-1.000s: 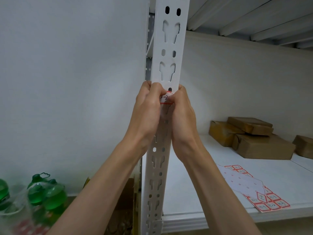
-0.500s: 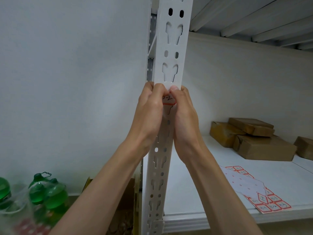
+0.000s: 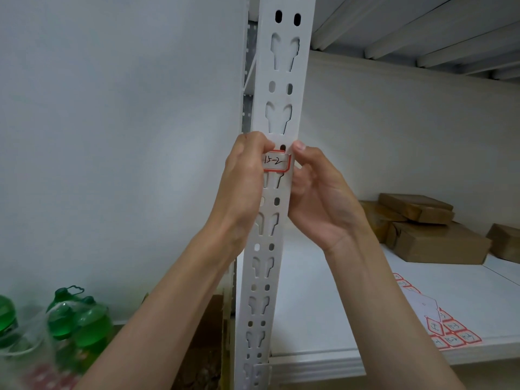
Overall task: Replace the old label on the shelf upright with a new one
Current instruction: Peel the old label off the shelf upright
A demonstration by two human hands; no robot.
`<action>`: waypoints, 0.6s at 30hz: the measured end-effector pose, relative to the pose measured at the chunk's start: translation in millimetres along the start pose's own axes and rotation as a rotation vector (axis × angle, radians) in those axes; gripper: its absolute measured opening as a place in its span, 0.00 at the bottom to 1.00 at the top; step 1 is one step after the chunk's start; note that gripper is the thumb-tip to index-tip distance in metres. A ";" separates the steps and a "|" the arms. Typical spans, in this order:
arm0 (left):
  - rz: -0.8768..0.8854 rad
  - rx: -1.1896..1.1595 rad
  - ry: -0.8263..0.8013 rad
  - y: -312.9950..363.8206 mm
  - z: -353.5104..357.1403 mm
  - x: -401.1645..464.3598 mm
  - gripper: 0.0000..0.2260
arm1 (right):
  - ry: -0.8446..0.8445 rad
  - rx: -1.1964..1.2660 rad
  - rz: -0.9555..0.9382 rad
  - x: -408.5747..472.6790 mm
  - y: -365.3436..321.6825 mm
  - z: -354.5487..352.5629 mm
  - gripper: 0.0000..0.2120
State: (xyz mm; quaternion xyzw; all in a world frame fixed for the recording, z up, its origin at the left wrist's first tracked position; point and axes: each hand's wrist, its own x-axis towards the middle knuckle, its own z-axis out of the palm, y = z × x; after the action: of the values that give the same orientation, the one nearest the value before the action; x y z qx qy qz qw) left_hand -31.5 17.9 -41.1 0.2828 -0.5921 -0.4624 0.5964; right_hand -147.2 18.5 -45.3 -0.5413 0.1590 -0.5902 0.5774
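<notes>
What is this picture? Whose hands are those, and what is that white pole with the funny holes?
The camera sits on a person's head, so you see their own two hands from above. The white pole is the leg of a shelf; the holes are for hanging shelves. On it sits a little sticker with a red edge and handwriting. The left hand touches its left side, and the right hand is curled at its right side. On the shelf lie brown parcels and a sheet of stickers. Green bottles stand down left.

The upright (image 3: 277,192) looked like matt white painted metal; its label (image 3: 276,161) was paper. Brown paper-wrapped parcels (image 3: 427,229) lay toward the shelf's (image 3: 323,305) smooth back-right corner.
</notes>
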 end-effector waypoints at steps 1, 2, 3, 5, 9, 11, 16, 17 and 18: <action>0.004 -0.002 -0.004 0.6 0.7 -0.5 0.30 | -0.012 0.008 0.004 1.0 0.2 -0.7 0.12; 0.012 -0.005 -0.008 0.6 1.1 -0.7 0.30 | -0.020 0.014 0.004 1.8 0.4 -0.9 0.11; 0.022 -0.009 -0.013 0.6 1.4 -1.0 0.30 | -0.023 0.024 0.003 2.5 0.7 -1.4 0.11; 0.050 -0.007 -0.014 0.9 2.6 -1.5 0.28 | -0.022 0.054 0.013 3.8 0.8 -2.1 0.10; 0.083 0.032 -0.012 0.1 2.4 -0.5 0.33 | -0.019 0.111 0.024 9.9 4.3 -5.6 0.07; 0.081 0.046 -0.029 -0.2 1.9 -0.3 0.36 | -0.024 0.148 0.018 13.7 8.2 -7.8 0.08; 0.098 0.024 0.021 -6.1 3.1 3.0 0.17 | -0.068 0.171 0.026 18.9 13.2 -10.7 0.14; 0.103 0.003 0.052 -7.1 3.3 3.1 0.10 | -0.068 0.176 0.023 19.8 13.4 -11.5 0.14; 0.101 -0.009 0.070 -7.1 3.5 2.7 0.07 | -0.068 0.181 0.019 20.3 13.4 -11.8 0.14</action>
State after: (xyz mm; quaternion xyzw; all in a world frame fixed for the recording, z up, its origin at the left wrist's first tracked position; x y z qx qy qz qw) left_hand -36.8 13.3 -45.7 0.2660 -0.5824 -0.4242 0.6404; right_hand -144.9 -7.8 -51.3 -0.5052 0.0904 -0.5779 0.6345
